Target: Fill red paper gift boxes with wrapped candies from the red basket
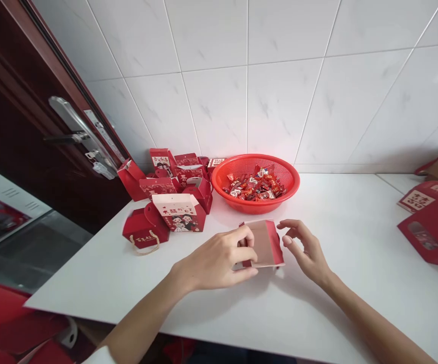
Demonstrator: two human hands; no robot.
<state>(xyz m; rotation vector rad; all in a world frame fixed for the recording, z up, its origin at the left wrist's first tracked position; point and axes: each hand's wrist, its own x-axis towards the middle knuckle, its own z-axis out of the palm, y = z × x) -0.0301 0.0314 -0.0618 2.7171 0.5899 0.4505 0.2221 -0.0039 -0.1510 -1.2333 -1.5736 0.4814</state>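
A small carton (263, 243), red outside and plain tan inside, lies partly unfolded on the white table (328, 313). On its left side, my left hand (228, 255) has curled fingers gripping the edge. My right hand (305, 247) hovers just off the carton's right side, thumb and fingers apart, with nothing between them. Behind the carton stands a red plastic basket (241, 203) with wrapped candies (254, 187) in it.
Several red gift boxes (184, 215) stand together at the left of the basket, one with a rope handle (145, 242). More red boxes (436, 222) lie at the right edge. Red material (6, 318) sits low at the left, below a dark door (25, 111).
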